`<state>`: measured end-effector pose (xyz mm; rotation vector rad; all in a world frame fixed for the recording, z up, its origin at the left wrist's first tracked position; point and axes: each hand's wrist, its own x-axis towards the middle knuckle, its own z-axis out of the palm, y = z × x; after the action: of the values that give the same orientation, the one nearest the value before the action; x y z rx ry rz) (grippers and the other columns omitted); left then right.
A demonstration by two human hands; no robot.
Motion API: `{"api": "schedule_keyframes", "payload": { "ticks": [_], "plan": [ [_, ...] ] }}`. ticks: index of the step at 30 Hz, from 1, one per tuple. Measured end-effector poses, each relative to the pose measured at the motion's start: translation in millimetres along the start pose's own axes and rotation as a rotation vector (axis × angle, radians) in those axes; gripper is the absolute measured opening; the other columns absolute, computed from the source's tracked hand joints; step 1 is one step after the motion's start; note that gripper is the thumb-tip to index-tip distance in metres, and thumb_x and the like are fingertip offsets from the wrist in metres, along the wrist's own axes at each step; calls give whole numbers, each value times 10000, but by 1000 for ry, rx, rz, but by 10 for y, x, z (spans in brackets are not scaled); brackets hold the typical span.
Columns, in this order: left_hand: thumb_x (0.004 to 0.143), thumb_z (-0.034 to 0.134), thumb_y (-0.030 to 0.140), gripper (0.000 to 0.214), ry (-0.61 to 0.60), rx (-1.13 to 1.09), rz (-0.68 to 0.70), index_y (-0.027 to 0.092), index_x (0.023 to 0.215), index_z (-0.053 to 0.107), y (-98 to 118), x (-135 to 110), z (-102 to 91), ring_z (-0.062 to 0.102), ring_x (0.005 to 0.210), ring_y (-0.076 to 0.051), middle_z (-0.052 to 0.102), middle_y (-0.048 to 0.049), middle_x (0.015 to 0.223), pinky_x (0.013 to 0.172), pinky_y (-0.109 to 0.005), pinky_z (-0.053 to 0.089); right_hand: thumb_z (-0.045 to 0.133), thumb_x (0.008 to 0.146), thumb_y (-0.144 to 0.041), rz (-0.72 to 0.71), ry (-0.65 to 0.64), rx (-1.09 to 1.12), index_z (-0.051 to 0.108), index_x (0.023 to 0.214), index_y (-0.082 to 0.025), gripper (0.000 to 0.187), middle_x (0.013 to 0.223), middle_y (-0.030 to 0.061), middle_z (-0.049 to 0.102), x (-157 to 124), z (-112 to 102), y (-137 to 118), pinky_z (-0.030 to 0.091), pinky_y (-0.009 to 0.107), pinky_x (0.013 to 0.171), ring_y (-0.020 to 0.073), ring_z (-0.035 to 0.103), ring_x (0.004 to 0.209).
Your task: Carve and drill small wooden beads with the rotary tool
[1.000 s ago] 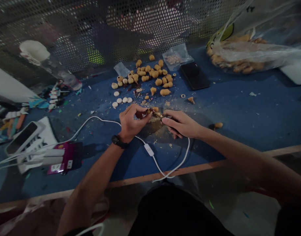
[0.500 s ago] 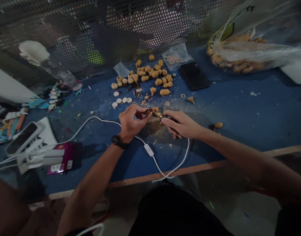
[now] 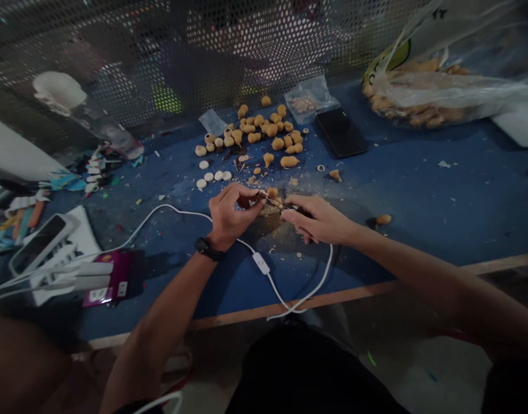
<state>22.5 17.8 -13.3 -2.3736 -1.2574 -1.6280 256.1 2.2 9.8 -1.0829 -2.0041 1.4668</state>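
Observation:
My left hand [image 3: 233, 211], a black watch on its wrist, pinches a small brown piece [image 3: 258, 195] between thumb and fingertips; the fingers hide most of it. My right hand [image 3: 318, 218] is closed round a dark-handled tool [image 3: 302, 211] whose thin metal tip [image 3: 274, 202] points left at that piece. Whether they touch is too small to tell. Just behind the tip lies a small tan gourd piece [image 3: 272, 192], with pale shavings around it. A white cord [image 3: 326, 270] with an inline switch [image 3: 261, 263] loops below both hands and passes under my right hand.
Small tan gourds [image 3: 270, 129] cluster at the back, with white discs [image 3: 218, 175] before them. A black phone [image 3: 341, 133] and a clear bag [image 3: 423, 98] stand right. A magenta power block [image 3: 113, 279] with plugs sits left. Part of another person [image 3: 18, 368] shows lower left.
Both hands stay almost in place; the tool and the small brown piece have shifted very slightly. The blurred person at the lower left has moved a little to the right.

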Motion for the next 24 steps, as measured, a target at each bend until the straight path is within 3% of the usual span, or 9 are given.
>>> {"api": "schedule_keyframes", "payload": {
  "ticks": [5,13,19,24],
  "plan": [
    [821,816,234,128,-18,-8,-1,182,847,702,-23,-9,-7,597,569,-63,724,34,724,567,-190,487,523,1053,-481,-26,-28,-22,549,977,-211,282,526,-79,548,5,-8,5,474,216,435,111,595,401],
    [850,850,245,152,24,-12,92,183,918,729,8,12,-3,609,577,-64,733,26,736,584,-189,508,559,1047,-495,-38,70,336,524,945,-238,279,472,-125,493,5,-16,86,571,249,446,77,450,305],
    [883,824,221,147,-52,-91,202,193,974,712,133,-26,-19,658,625,-66,767,8,816,599,-172,523,813,867,-466,-29,230,293,547,916,-232,358,448,-124,496,23,2,36,510,249,382,86,450,298],
    [900,793,188,135,-101,-96,253,200,985,689,259,-62,4,697,656,-73,788,1,851,633,-178,546,875,780,-397,-24,190,278,624,990,-204,380,548,-87,583,16,23,29,453,223,351,96,529,346]
  ]
}}
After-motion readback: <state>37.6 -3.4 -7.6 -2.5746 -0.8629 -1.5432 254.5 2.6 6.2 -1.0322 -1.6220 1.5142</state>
